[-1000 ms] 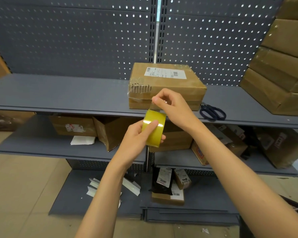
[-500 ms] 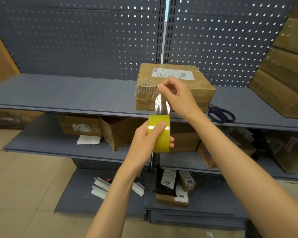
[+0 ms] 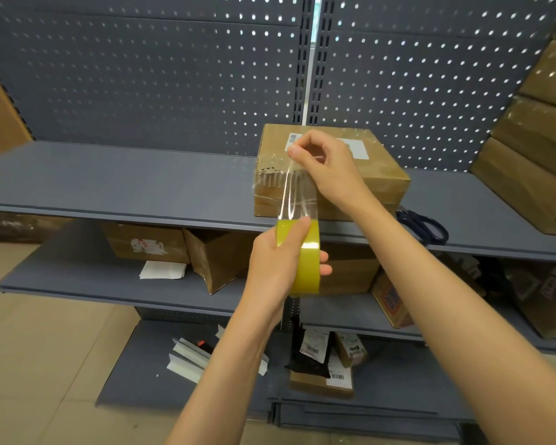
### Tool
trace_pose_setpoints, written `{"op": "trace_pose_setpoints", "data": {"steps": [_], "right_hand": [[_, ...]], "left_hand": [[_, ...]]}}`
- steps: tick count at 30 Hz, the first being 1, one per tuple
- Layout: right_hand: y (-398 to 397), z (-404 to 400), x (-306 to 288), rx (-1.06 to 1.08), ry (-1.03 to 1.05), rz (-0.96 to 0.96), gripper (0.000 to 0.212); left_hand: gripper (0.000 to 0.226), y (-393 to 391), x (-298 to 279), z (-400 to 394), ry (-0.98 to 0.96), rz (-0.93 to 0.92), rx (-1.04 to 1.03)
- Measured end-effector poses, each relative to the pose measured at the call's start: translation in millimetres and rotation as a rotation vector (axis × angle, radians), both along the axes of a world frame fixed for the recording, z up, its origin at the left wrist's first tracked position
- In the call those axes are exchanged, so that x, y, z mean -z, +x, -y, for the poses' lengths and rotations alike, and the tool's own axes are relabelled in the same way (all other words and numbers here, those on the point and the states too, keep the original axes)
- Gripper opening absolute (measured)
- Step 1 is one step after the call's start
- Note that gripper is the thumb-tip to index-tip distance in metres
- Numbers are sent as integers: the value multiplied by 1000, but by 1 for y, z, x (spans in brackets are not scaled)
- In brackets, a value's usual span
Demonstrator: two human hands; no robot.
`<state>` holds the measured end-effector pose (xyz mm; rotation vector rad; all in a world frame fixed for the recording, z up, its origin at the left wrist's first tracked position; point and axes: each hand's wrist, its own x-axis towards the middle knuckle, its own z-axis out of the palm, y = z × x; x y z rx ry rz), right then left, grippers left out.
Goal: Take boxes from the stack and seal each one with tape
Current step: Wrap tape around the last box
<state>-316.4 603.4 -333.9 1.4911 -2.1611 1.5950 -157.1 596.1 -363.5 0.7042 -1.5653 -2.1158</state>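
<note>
The left hand [image 3: 275,261] grips the yellow roll of clear tape [image 3: 302,256] as an anchor, while the right hand [image 3: 326,168] pinches the strip end above, stretching it taut before the brown cardboard box [image 3: 376,178].

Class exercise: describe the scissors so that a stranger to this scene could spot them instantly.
Find the top grey shelf. On it, a lone cardboard box sits mid-shelf, with stacked boxes further right. The scissors lie flat between them by the front edge: the only dark-handled thing there.

1 tape roll [image 3: 303,255], 1 scissors [image 3: 422,225], 2 hands [image 3: 326,168]
</note>
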Motion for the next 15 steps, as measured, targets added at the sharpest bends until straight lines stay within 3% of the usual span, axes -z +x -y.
{"op": "trace_pose_setpoints", "data": {"steps": [15], "right_hand": [[-45, 36, -3, 5, 43, 34, 11]], "left_hand": [[26, -24, -20, 17, -27, -62, 55]]}}
